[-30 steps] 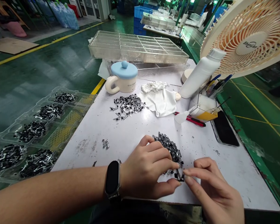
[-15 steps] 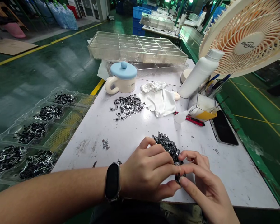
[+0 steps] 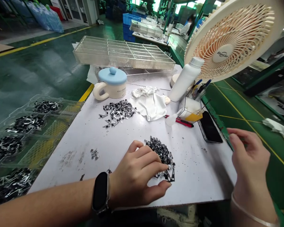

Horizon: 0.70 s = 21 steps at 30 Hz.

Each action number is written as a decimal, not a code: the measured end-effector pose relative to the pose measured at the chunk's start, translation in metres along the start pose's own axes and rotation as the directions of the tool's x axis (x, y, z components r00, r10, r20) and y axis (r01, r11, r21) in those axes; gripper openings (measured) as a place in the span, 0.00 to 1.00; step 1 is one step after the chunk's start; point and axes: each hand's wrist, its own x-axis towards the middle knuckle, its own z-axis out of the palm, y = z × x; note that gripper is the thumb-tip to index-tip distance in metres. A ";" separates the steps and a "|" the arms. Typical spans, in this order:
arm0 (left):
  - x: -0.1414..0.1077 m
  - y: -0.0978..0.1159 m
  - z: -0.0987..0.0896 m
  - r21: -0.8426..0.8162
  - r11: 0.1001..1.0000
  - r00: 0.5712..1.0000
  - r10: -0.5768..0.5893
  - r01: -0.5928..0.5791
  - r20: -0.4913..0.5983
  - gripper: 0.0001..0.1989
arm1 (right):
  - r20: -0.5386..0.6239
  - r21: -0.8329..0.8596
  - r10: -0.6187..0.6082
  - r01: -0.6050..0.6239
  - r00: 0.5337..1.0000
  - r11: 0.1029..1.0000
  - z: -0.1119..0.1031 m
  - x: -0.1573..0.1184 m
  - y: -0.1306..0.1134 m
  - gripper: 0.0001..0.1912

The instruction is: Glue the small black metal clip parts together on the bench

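Note:
Small black-and-silver metal clips lie in a pile (image 3: 159, 151) near the table's front. Over the near left side of this pile rests my left hand (image 3: 142, 170), with a dark watch on the wrist. Its fingers are spread, thumb and index apart, and the fingertips are beside the nearest clips. My right hand (image 3: 249, 157) is raised past the table's right edge, thumb and forefinger pressed together. Whatever may be in that pinch is too small or hidden. Farther back lies a second, looser pile of clips (image 3: 119, 110). A few tiny silver pieces (image 3: 94, 154) sit to the left.
Beyond the piles stand a lidded mug (image 3: 113, 90), a white cloth (image 3: 149, 105), a white bottle (image 3: 186, 80) and a pen holder (image 3: 190, 110). A phone (image 3: 210, 127) lies right. Divided clear trays (image 3: 125, 52) are stacked behind; another tray (image 3: 54, 126) of clips is left. A fan (image 3: 222, 53) leans in.
My right hand has left the pile and my left fingertips, moving right past the table edge. My left hand stays by the pile. The whole view has shifted somewhat.

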 end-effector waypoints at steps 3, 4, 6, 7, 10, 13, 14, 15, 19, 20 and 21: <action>0.000 -0.001 0.000 -0.014 1.000 1.000 0.003 -0.003 0.007 0.08 | 0.002 0.010 0.050 -0.050 0.999 0.999 0.005 0.030 0.057 0.18; 0.001 -0.001 0.000 -0.017 1.000 1.000 0.006 -0.006 0.007 0.08 | 0.013 0.026 0.086 -0.086 0.996 0.996 0.008 0.034 0.072 0.19; 0.001 -0.002 0.001 -0.020 1.000 1.000 0.006 -0.006 0.005 0.07 | 0.047 0.046 0.152 -0.154 0.987 0.987 0.014 0.034 0.093 0.19; 0.001 -0.003 0.001 -0.019 1.000 1.000 0.004 -0.004 0.003 0.07 | 0.062 0.049 0.179 -0.182 0.982 0.982 0.017 0.031 0.100 0.19; 0.003 -0.002 0.001 -0.024 1.000 1.000 0.002 -0.002 0.008 0.08 | 0.098 0.039 0.228 -0.233 0.969 0.972 0.020 0.025 0.111 0.17; 0.004 -0.001 0.001 -0.037 0.999 1.000 0.007 -0.006 0.018 0.08 | 0.126 0.022 0.260 -0.264 0.957 0.964 0.020 0.025 0.111 0.16; 0.004 -0.001 0.000 -0.035 0.999 1.000 0.011 -0.010 0.015 0.08 | 0.132 0.019 0.268 -0.273 0.954 0.962 0.020 0.025 0.110 0.16; 0.004 -0.001 0.000 -0.030 0.999 1.000 0.013 -0.012 0.015 0.08 | 0.135 0.020 0.275 -0.281 0.952 0.960 0.021 0.026 0.109 0.15; 0.004 -0.001 0.000 -0.016 1.000 1.000 0.022 -0.022 0.003 0.06 | 0.118 0.045 0.285 -0.291 0.951 0.956 0.023 0.027 0.104 0.16; 0.004 -0.001 0.000 -0.015 1.000 1.000 0.022 -0.022 0.001 0.06 | 0.113 0.048 0.286 -0.293 0.951 0.955 0.023 0.027 0.103 0.17; 0.005 -0.001 0.000 -0.014 1.000 1.000 0.017 -0.017 0.002 0.06 | 0.106 0.046 0.290 -0.296 0.951 0.954 0.023 0.027 0.102 0.17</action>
